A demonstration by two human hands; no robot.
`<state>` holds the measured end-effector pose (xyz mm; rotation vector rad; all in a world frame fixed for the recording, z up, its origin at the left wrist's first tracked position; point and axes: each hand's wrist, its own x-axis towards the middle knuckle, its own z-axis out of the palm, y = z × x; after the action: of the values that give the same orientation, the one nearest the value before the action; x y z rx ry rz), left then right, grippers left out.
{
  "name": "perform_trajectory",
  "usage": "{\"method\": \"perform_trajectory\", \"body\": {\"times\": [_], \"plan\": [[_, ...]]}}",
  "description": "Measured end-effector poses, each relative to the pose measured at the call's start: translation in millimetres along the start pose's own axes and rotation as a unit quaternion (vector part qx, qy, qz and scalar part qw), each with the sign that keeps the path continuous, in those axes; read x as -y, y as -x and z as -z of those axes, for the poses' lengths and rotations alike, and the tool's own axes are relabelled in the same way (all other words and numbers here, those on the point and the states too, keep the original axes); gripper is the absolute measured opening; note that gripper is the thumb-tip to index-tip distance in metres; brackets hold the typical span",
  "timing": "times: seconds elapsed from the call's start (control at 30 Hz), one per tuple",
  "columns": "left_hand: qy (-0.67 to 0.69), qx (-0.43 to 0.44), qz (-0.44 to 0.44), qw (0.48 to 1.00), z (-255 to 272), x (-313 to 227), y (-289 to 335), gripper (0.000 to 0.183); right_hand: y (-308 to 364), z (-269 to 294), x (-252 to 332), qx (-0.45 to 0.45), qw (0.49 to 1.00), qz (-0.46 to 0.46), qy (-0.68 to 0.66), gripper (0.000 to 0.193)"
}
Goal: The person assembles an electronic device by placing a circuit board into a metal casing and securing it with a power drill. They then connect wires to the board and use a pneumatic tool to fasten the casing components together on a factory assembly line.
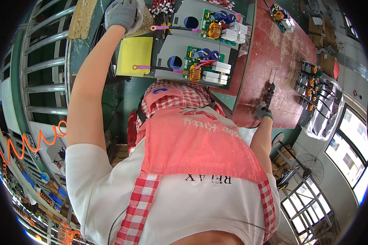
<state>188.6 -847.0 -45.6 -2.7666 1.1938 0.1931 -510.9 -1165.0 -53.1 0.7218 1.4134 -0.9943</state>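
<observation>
My left hand [122, 16], in a grey glove, reaches into or over a clear plastic bag [143, 27] of small parts at the far left; its fingertips are hard to make out. My right hand [264, 112], also gloved, is closed around the near end of a slim black tool [270, 94] with a thin tip, over the red worktop. Between my arms lie two grey metal plates, one nearer [161, 55] and one farther [182, 18]. Each bears a green circuit board [191, 61] with copper coils, blue capacitors and white blocks. A purple-sleeved cable with a ring terminal [135, 67] extends from each.
A yellow sheet [134, 55] lies left of the nearer plate. On the scuffed red worktop [284, 49], one board [281, 17] sits far back and several more [310, 83] line the right edge beside clear plastic wrapping [325, 106]. Metal roller rails [47, 53] run along the left.
</observation>
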Motion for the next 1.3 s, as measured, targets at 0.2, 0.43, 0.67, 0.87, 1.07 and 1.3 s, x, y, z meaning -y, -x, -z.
{"method": "perform_trajectory", "body": {"times": [0.2,0.43,0.67,0.87,1.07,1.3], "plan": [[-0.040,-0.032,-0.051,0.997,29,-4,22,0.051,-6,-13,-20,-0.058,0.984,0.143,-0.083,0.026],[-0.006,-0.072,-0.028,0.997,-41,5,7,0.050,-42,13,0,0.040,0.978,0.187,-0.089,0.018],[0.134,-0.023,0.016,0.991,-13,11,10,0.038,30,77,28,0.194,0.936,0.269,-0.121,0.015],[0.359,-0.151,0.142,0.910,4,14,11,0.028,198,107,17,0.381,0.772,0.505,-0.066,0.017],[0.894,0.017,0.194,0.403,-49,38,-34,0.032,364,106,-131,0.561,0.546,0.577,-0.234,0.019],[0.973,0.191,0.003,0.130,-25,40,3,0.037,381,114,-157,0.634,0.528,0.524,-0.213,0.027]]}}
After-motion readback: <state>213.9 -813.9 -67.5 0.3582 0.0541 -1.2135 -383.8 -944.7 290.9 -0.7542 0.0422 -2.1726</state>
